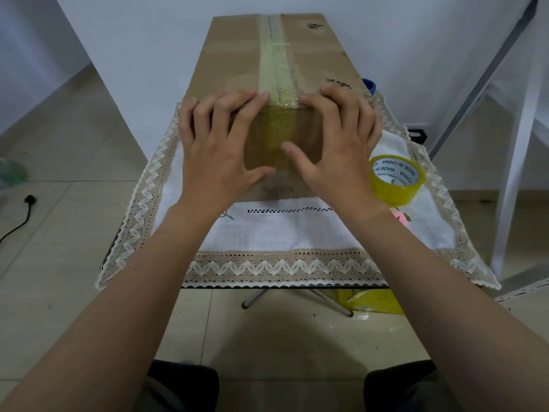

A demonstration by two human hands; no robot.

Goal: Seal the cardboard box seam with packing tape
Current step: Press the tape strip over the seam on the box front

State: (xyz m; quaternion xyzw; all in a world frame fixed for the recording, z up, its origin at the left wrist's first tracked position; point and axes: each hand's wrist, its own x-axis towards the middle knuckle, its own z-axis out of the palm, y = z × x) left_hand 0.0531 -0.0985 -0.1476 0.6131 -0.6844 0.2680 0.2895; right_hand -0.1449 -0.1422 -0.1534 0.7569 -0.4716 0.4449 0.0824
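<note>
A long cardboard box (237, 58) lies on the small table, its flaps closed. A strip of yellowish tape (274, 69) runs along the top seam and folds down over the near end face. My left hand (217, 150) and my right hand (338, 144) both rest on that near end, fingers spread over the top edge on either side of the tape. The right thumb presses on the tape on the end face. Neither hand holds anything. A roll of yellow packing tape (396, 179) lies on the cloth to the right of the box.
A white cloth with lace trim (267, 233) covers the folding table. A blue object (370, 84) peeks out behind the box at the right. A small pink thing (401, 218) lies near my right wrist. On the floor are a yellow bag (371, 301) and a black cable (20, 215).
</note>
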